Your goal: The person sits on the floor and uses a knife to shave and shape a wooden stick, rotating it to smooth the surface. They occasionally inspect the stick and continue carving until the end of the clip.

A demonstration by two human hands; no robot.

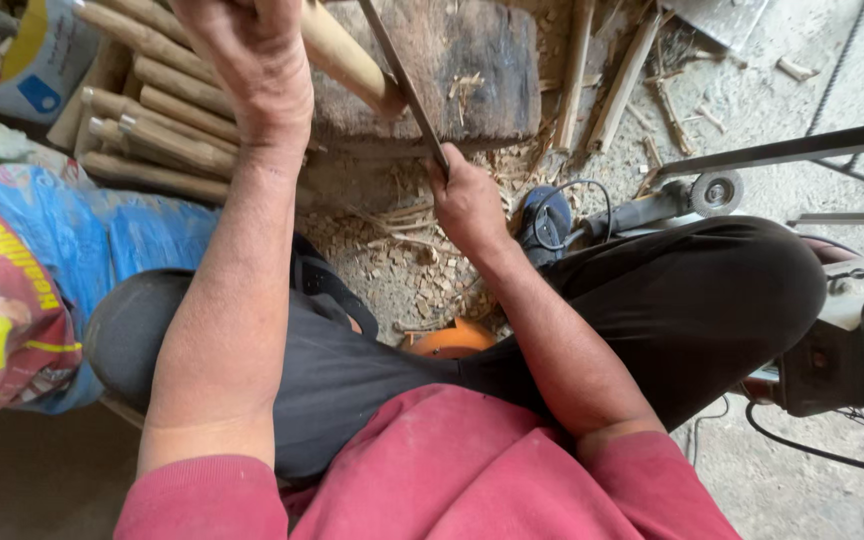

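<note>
Dusty concrete workshop floor (752, 90), wood chips and shavings (402, 260) littering it around a dark, worn wooden chopping block (472, 70). Person is sitting low, knees spread, dark trousers, red top.

Left hand (252, 60) is gripping a pale, round wooden stick (347, 55); fingers are wrapping fully around it, closed tight. Stick is running out of the fist toward lower right, its free end resting on the block's top face.

Right hand (467, 205) is clenching the handle end of a long, flat, dark metal blade (402, 85); fingers curled shut around it, handle itself hidden in the fist. Blade is slanting up and left from the hand, crossing just beside the stick's lower end; whether the two are touching, cannot tell.

Stack of similar pale peeled wooden sticks (162, 130) is lying left of the block. Bright printed plastic sacks (12, 290) are sitting at far left. Grey angle grinder with a round disc (687, 200) is lying right, near the right knee.
</note>
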